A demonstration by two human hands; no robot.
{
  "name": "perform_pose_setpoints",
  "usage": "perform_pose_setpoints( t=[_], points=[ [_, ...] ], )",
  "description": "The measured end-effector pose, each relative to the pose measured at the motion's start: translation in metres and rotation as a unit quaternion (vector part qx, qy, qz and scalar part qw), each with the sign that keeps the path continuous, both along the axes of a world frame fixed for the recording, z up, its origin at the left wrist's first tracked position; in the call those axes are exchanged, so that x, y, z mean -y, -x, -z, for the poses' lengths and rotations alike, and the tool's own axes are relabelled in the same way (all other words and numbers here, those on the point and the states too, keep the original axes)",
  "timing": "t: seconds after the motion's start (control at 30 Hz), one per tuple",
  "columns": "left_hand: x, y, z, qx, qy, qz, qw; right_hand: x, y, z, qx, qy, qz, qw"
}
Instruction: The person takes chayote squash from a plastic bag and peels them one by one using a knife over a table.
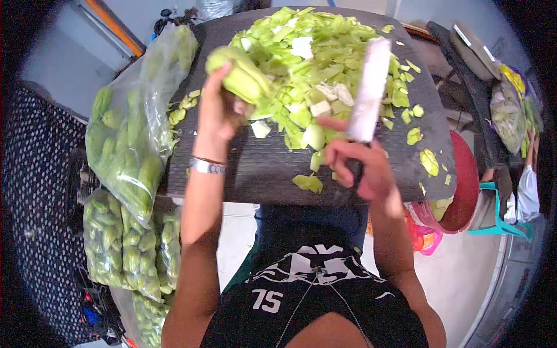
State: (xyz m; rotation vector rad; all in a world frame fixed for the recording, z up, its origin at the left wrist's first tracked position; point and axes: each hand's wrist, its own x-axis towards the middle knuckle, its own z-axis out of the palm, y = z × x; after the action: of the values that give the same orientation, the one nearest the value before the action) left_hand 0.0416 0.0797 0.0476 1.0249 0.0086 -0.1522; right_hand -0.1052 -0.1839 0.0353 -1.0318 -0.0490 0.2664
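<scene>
My left hand point(216, 116) is closed around a pale green chayote point(239, 74), lifted above the left side of the dark ridged table point(261, 180). In my right hand point(371, 168) is a wide-bladed knife point(370, 87), its blade pointing up and away from me; both hand and knife are slightly blurred. Blade and chayote are apart. Beneath and behind them spreads a large heap of green chayote peelings point(313, 49), with paler chunks point(319, 108) near its front.
At the left edge of the table leans a clear bag of chayotes point(125, 127). More filled bags point(104, 238) are stacked below it. To the right are a red tub point(464, 174), a teal stool point(493, 226) and another person's white sleeve point(527, 194).
</scene>
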Motion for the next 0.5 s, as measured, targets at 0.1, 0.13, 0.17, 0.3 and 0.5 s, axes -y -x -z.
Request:
perform_pose_setpoints(
  t=[0.1, 0.13, 0.17, 0.3, 0.5],
  points=[
    [0.046, 0.016, 0.036, -0.017, 0.092, 0.073, 0.993, -0.017, -0.004, 0.006, -0.041, 0.045, 0.027, 0.998],
    [0.060, 0.026, 0.038, -0.011, 0.128, 0.092, 0.987, -0.022, -0.009, 0.007, -0.043, 0.060, 0.048, 0.996],
    [0.069, 0.036, 0.038, -0.006, 0.164, 0.110, 0.980, -0.023, -0.013, 0.010, -0.045, 0.074, 0.068, 0.994],
    [0.070, 0.064, 0.034, 0.017, 0.191, 0.194, 0.962, -0.008, -0.029, 0.008, -0.041, 0.040, 0.188, 0.981],
    [0.083, 0.096, 0.015, 0.056, -0.094, 0.281, 0.953, 0.000, -0.034, 0.004, 0.025, 0.215, 0.118, 0.969]
  ],
)
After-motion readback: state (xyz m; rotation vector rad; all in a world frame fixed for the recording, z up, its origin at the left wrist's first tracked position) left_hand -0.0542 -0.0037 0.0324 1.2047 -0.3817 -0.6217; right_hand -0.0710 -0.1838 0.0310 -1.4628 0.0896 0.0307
